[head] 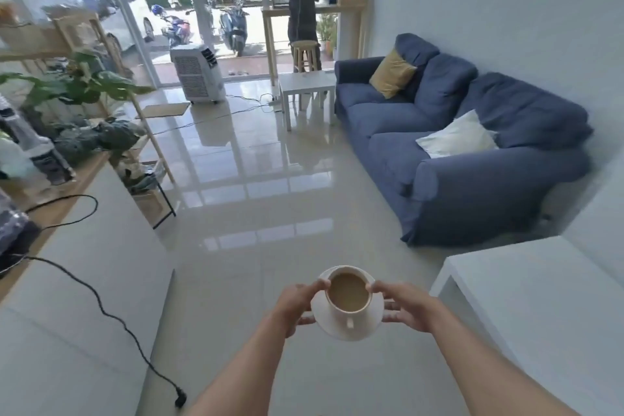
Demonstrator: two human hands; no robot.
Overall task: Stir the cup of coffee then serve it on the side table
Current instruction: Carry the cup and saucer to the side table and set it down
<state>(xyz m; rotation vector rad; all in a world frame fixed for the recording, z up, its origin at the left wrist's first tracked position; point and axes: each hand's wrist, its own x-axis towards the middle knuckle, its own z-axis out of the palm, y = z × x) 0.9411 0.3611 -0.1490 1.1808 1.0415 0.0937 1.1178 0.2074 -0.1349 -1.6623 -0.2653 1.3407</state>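
Coffee cup (pixel 348 297) sits on its saucer (pixel 347 324), carried in mid-air over the tiled floor (pixel 270 213), handle pointing back at the wearer. Cup is nearly full of milky coffee, no spoon visible, so stirring looks done; judging this as the carry-to-serve step. Left hand (pixel 297 306) and right hand (pixel 403 307) each grip 1 side: thumbs on the cup rim, fingers under the saucer edge, both closed on the set. Likely ceramic: rigid, brittle, glazed so slick; cup can slide on the saucer and liquid will slosh on any tilt or hard stop. Best hold is what's shown, under the saucer with thumbs pinning the cup; keep level. 2 white tables in view: near one (pixel 540 307) just right of the hands, far one (pixel 305 84) by the blue sofa (pixel 456 152); can't tell which is the target. Floor path is open. Black power cable (pixel 111 314) lies left, well clear.
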